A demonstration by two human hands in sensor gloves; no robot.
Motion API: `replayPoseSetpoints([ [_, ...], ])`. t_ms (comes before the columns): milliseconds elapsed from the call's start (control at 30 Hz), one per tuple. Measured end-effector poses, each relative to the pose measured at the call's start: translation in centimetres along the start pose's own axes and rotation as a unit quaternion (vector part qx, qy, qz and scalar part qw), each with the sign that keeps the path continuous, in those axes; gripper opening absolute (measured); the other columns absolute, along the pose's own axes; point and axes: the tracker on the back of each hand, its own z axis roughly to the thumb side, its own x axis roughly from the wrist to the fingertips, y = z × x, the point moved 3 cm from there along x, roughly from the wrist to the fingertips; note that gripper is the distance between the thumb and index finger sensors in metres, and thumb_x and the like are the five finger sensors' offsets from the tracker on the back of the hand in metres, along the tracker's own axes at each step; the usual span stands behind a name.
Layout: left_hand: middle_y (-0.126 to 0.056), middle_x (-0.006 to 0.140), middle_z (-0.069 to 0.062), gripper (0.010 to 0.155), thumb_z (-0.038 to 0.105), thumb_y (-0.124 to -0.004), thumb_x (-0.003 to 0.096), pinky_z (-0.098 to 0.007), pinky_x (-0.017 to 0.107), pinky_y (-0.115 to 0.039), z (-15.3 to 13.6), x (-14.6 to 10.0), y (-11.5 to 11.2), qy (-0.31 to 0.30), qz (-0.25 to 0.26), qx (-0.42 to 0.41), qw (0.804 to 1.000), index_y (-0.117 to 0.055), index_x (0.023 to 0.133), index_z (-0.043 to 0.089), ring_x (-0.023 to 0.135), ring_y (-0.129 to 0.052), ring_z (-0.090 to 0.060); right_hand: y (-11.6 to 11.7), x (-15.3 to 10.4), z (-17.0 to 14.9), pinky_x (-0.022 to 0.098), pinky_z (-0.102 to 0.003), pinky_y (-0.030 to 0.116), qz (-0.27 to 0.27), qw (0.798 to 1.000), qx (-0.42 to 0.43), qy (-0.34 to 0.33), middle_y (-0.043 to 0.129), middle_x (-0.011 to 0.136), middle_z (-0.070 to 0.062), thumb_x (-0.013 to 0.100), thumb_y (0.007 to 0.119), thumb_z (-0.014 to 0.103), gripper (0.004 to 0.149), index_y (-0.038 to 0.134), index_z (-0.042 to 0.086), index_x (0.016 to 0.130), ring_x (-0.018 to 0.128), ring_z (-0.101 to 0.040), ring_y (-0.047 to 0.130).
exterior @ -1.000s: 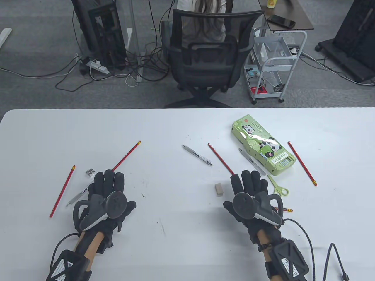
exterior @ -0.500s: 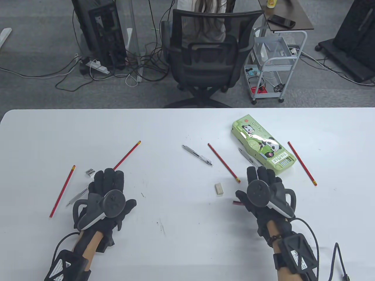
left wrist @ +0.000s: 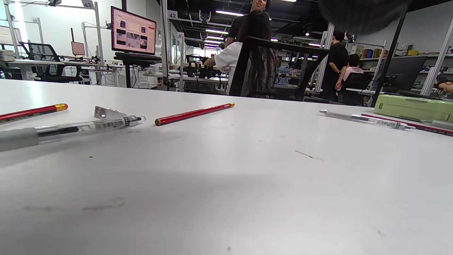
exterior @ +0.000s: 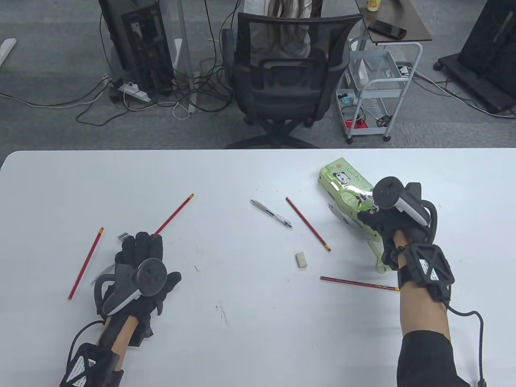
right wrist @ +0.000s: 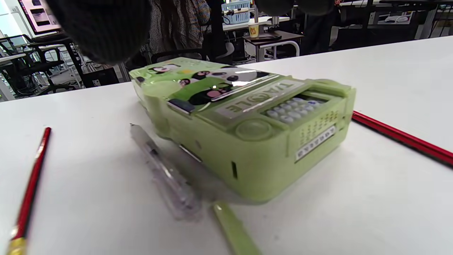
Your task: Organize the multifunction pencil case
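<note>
The green panda pencil case [exterior: 342, 181] lies shut at the right of the table; the right wrist view shows its near end with the keypad [right wrist: 240, 117]. My right hand [exterior: 377, 217] is over that near end, fingers spread above the lid [right wrist: 102, 28] and holding nothing. A clear pen [right wrist: 166, 177] lies along the case's left side, and green scissors [exterior: 379, 260] stick out by my wrist. My left hand [exterior: 139, 258] rests flat and empty on the table, over a pen [left wrist: 70, 129] and next to a metal sharpener [exterior: 123, 235].
Red pencils lie at the left [exterior: 85, 264], left of centre [exterior: 174, 213], centre [exterior: 308, 224] and front right [exterior: 358, 284]. A second pen [exterior: 271, 214] and an eraser [exterior: 301, 260] lie mid-table. An office chair [exterior: 282, 80] stands beyond the far edge.
My right hand has moved away from the table's front and to the right, onto the near end of the pencil case, uncovering the front-right pencil. My left hand has shifted slightly left.
</note>
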Motion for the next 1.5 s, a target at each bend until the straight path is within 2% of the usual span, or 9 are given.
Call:
replayPoseSetpoints([
  [233,-0.017,0.119,-0.024,0.095,0.061,-0.064,0.0437,-0.071,0.072,-0.037,-0.7,0.2,-0.1,0.018,-0.004,0.006,1.000,-0.012,0.110,0.016,0.107,-0.023,-0.057,2.8,4.4,-0.7,0.067,-0.079,0.025,0.101,0.994,-0.045,0.017,0.014,0.107,-0.048,0.046,0.074,0.058,0.116,0.005,-0.009,0.110,0.096,-0.073,0.019],
  [367,-0.017,0.119,-0.024,0.095,0.061,-0.064,0.0438,-0.071,0.072,-0.037,-1.2,0.1,0.0,0.026,-0.003,0.008,1.000,-0.012,0.110,0.016,0.107,-0.023,-0.057,3.2,5.2,-0.6,0.066,-0.080,0.022,0.141,0.990,-0.026,0.013,0.010,0.107,-0.049,0.045,0.075,0.059,0.119,0.001,-0.009,0.109,0.095,-0.074,0.014],
  [533,-0.017,0.119,-0.024,0.095,0.061,-0.064,0.0437,-0.071,0.072,-0.037,-1.3,0.1,0.0,0.030,-0.001,0.005,1.000,-0.012,0.110,0.016,0.107,-0.023,-0.057,3.8,5.3,0.0,0.066,-0.081,0.024,0.157,0.987,-0.043,0.003,0.020,0.108,-0.048,0.047,0.077,0.057,0.118,0.003,-0.011,0.109,0.096,-0.074,0.020],
  [700,-0.017,0.119,-0.024,0.095,0.061,-0.064,0.0439,-0.071,0.072,-0.037,-0.9,0.1,-0.1,0.025,-0.003,0.004,1.000,-0.012,0.110,0.016,0.107,-0.023,-0.057,3.7,5.5,0.3,0.067,-0.080,0.028,0.140,0.988,-0.059,0.006,0.028,0.108,-0.048,0.047,0.079,0.057,0.118,0.006,-0.012,0.109,0.097,-0.073,0.030],
  [833,-0.017,0.119,-0.024,0.095,0.061,-0.064,0.0437,-0.071,0.072,-0.037,-0.6,0.2,-0.2,0.021,-0.008,0.004,1.000,-0.012,0.110,0.016,0.107,-0.023,-0.057,3.4,5.6,0.6,0.067,-0.080,0.038,0.090,0.993,-0.071,-0.005,0.042,0.105,-0.049,0.044,0.084,0.057,0.118,0.017,-0.015,0.110,0.093,-0.072,0.046],
  [933,-0.017,0.119,-0.024,0.095,0.061,-0.064,0.0439,-0.071,0.072,-0.037,-0.7,0.2,0.0,0.021,-0.005,-0.001,1.000,-0.012,0.110,0.016,0.107,-0.023,-0.057,3.0,5.4,0.5,0.066,-0.081,0.041,0.060,0.997,-0.043,-0.016,0.046,0.103,-0.049,0.044,0.084,0.059,0.117,0.023,-0.016,0.110,0.092,-0.072,0.050],
  [1200,-0.017,0.119,-0.024,0.095,0.061,-0.064,0.0438,-0.071,0.072,-0.037,-1.5,0.0,0.4,0.028,0.003,-0.002,1.000,-0.012,0.110,0.015,0.107,-0.023,-0.057,0.2,3.6,1.0,0.063,-0.083,0.055,-0.018,0.999,-0.008,-0.041,0.050,0.102,-0.050,0.044,0.088,0.060,0.115,0.033,-0.017,0.110,0.086,-0.073,0.065],
  [1367,-0.018,0.119,-0.024,0.095,0.061,-0.064,0.0438,-0.071,0.072,-0.037,-1.6,-0.2,0.9,0.024,0.011,-0.016,1.000,-0.013,0.110,0.015,0.107,-0.023,-0.057,-2.7,0.0,3.0,0.063,-0.084,0.059,-0.054,0.995,0.036,-0.073,0.048,0.102,-0.051,0.045,0.089,0.058,0.114,0.033,-0.017,0.111,0.084,-0.074,0.063],
  [1500,-0.018,0.119,-0.024,0.095,0.061,-0.064,0.0437,-0.071,0.072,-0.037,-1.5,-0.4,1.3,0.017,0.016,-0.018,1.000,-0.013,0.110,0.016,0.107,-0.023,-0.057,-4.3,-4.2,7.4,0.064,-0.083,0.058,-0.058,0.987,0.027,-0.149,0.047,0.103,-0.050,0.044,0.090,0.058,0.114,0.034,-0.016,0.111,0.086,-0.073,0.062],
])
